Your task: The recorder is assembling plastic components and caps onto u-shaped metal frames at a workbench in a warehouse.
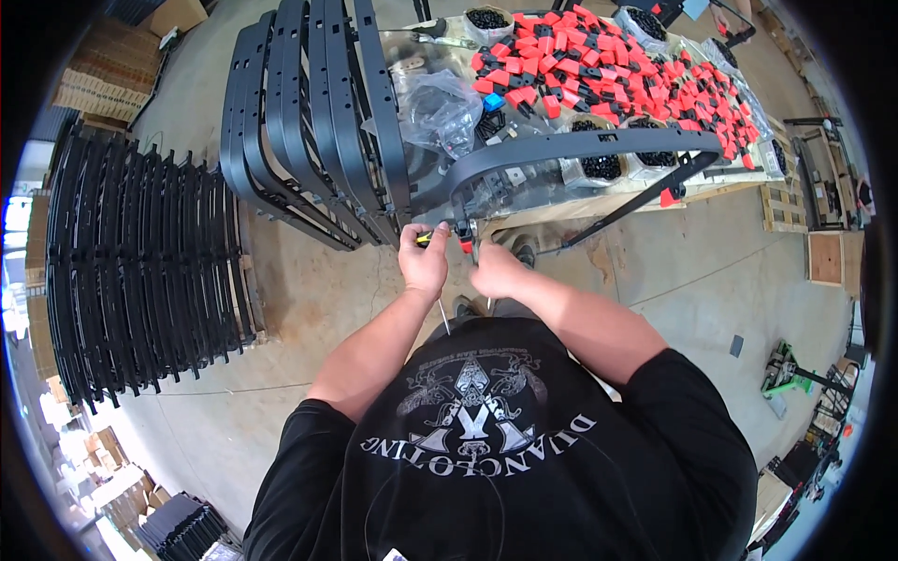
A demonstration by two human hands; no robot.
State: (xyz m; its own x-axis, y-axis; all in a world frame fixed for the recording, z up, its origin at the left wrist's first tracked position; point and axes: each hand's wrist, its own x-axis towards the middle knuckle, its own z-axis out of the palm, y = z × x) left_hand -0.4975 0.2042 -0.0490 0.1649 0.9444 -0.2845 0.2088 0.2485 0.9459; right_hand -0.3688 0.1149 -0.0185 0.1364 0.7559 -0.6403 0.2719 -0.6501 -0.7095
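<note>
A long curved black bar (580, 150) lies across the near edge of the surface (739, 189), its end overhanging toward the person so both hands can reach it. A small red clip (465, 245) sits at that end. The left hand (423, 264) has its fingers closed on a yellow-and-black tool (426, 237) just beside the clip. The right hand (498, 271) is curled below the bar's end; what it grips cannot be told. Red and black clips (608, 65) are heaped on the surface behind, and more bars (309, 122) lean at the left.
</note>
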